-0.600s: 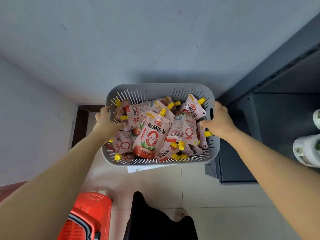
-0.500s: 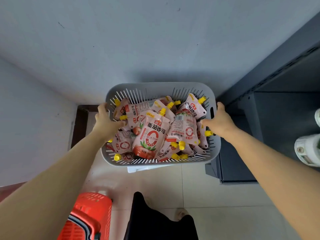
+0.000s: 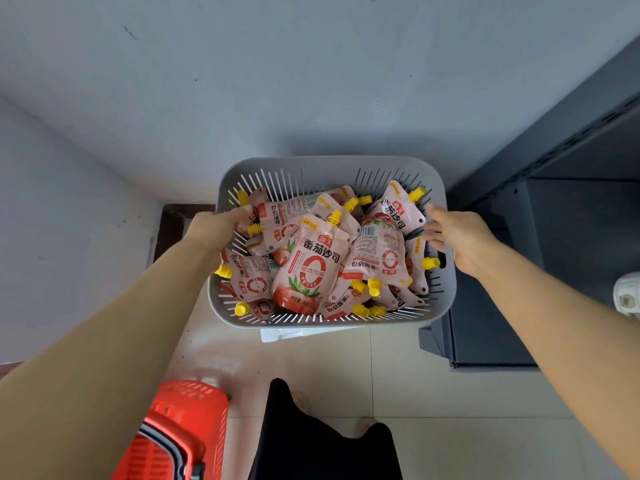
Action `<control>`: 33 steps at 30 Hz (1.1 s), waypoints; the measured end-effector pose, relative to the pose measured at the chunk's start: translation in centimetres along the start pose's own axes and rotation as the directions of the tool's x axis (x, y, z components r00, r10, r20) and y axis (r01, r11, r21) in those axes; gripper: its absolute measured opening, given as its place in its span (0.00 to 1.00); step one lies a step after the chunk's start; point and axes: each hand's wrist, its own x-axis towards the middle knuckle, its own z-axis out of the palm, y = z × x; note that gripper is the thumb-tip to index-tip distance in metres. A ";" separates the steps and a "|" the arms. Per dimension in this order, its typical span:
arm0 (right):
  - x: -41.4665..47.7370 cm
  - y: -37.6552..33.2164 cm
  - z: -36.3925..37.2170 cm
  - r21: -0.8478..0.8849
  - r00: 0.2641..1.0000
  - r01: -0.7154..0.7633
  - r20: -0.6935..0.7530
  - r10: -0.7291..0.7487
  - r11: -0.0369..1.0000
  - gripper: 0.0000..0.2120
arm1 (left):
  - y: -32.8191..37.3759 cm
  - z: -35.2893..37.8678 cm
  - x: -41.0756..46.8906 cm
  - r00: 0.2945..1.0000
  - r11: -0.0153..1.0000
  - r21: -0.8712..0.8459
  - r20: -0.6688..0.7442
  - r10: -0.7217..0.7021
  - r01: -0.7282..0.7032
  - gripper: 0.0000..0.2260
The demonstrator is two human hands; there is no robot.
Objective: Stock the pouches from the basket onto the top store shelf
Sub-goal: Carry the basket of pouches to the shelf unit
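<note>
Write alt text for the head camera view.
Two bare arms reach to a grey basket heaped with pink yellow-capped pouches; the left hand grips its rim, the right hand opens beside it. A dark shelf unit stands right, a red basket below.

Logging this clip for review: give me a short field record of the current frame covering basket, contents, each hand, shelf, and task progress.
basket: grey slotted basket, held up in front of the wall
contents: heap of pink pouches with yellow caps
left hand: left hand gripping the left rim
right hand: right hand at the right rim, fingers loosened
shelf: dark shelf unit to the right
other: red basket on the floor
progress: no pouch taken out yet
</note>
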 end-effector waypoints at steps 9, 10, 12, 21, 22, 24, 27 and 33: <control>-1.7 0.5 -0.6 0.182 0.994 -0.092 -0.037 0.100 0.979 0.18 | 0.0 -1.4 -2.2 0.992 0.952 -0.280 0.072 -0.107 0.123 0.11; -2.2 0.6 -0.8 0.188 0.993 -0.098 -0.043 0.107 0.977 0.18 | -0.3 -1.5 -2.8 0.989 0.944 -0.298 0.082 -0.120 0.139 0.10; -3.1 1.0 -1.1 0.201 0.992 -0.109 -0.041 0.120 0.973 0.17 | -1.0 -1.9 -3.8 0.986 0.933 -0.324 0.098 -0.133 0.158 0.09; -8.2 -0.2 -3.5 0.193 0.986 -0.106 -0.107 0.128 0.975 0.16 | 0.0 -4.3 -9.7 0.982 0.916 -0.355 0.105 -0.158 0.186 0.11; -9.2 -0.4 -4.0 0.198 0.983 -0.114 -0.121 0.140 0.974 0.16 | 0.3 -4.7 -10.7 0.982 0.914 -0.359 0.102 -0.161 0.187 0.13; -11.1 -0.9 -4.9 0.205 0.979 -0.118 -0.138 0.148 0.972 0.18 | 0.9 -5.6 -12.8 0.981 0.911 -0.364 0.081 -0.176 0.193 0.15; -14.0 -1.8 -6.5 0.203 0.977 -0.137 -0.133 0.166 0.970 0.18 | 1.4 -7.1 -15.7 0.977 0.912 -0.352 0.030 -0.213 0.209 0.16; -20.8 -4.3 -10.1 0.203 0.981 -0.165 -0.066 0.181 0.965 0.17 | 2.9 -10.8 -23.2 0.962 0.916 -0.300 0.029 -0.272 0.268 0.18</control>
